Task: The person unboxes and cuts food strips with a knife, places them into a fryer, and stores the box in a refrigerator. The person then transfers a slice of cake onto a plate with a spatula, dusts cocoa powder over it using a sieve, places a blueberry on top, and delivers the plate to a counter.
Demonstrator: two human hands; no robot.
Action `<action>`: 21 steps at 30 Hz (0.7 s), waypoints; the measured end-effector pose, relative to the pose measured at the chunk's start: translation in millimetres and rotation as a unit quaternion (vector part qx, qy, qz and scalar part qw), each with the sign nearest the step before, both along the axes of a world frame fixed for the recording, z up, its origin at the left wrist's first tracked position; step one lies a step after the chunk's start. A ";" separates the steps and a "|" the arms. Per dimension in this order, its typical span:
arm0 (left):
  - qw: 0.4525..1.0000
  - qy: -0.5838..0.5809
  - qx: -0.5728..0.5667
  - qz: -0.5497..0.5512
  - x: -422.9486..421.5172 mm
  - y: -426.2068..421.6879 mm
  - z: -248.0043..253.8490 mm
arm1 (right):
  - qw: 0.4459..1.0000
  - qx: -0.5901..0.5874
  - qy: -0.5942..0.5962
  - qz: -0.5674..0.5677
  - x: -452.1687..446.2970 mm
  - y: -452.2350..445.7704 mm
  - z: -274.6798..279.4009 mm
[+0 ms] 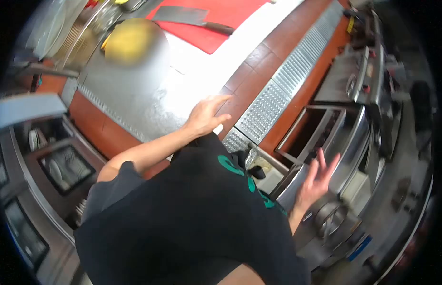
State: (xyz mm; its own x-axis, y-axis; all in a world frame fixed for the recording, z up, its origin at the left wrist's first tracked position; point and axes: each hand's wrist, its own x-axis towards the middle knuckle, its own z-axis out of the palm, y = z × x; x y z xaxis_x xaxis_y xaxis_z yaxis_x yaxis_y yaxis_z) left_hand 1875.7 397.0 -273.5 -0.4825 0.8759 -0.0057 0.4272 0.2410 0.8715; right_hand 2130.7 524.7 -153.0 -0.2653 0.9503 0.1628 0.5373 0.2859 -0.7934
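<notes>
My left hand (206, 116) is held over the near corner of the steel worktop (121, 99), thumb and fingers apart and holding nothing. It is nearest to that worktop's right edge. On the right, my right hand (316, 185) hangs in the air with its fingers spread, beside the steel cooking equipment. A cleaver (180, 15) with a dark wooden handle lies on a red cutting board (211, 40) at the far part of the worktop. Left of the board is a yellow thing (130, 42), too blurred to name.
A perforated metal drain strip (268, 111) runs along the reddish tiled floor. To the right stand a steel range (347, 76) and a round metal vessel (331, 216). Steel drawers with dark windows (66, 168) are at left, near a raised pale-blue panel (30, 109).
</notes>
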 end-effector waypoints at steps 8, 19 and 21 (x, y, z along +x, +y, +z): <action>0.885 0.133 -0.101 0.434 -29.7 -70.7 -8.9 | 0.826 0.178 -0.119 0.521 -215.6 82.6 -55.0; 0.833 0.236 -0.198 0.459 -44.7 23.9 -13.7 | 0.714 0.199 -0.079 0.666 -407.1 105.5 -129.7; 0.820 0.201 -0.211 0.492 -37.5 25.9 -16.6 | 0.725 0.051 -0.151 0.670 -425.7 98.4 -131.0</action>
State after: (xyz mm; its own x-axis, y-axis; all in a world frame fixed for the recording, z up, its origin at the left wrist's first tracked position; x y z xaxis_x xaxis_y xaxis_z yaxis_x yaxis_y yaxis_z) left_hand 1838.2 422.9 -290.1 -0.9921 0.0217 0.1240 0.0766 0.8857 0.4579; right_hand 1705.1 623.1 -283.9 -0.9776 -0.2058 -0.0438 -0.1318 0.7612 -0.6350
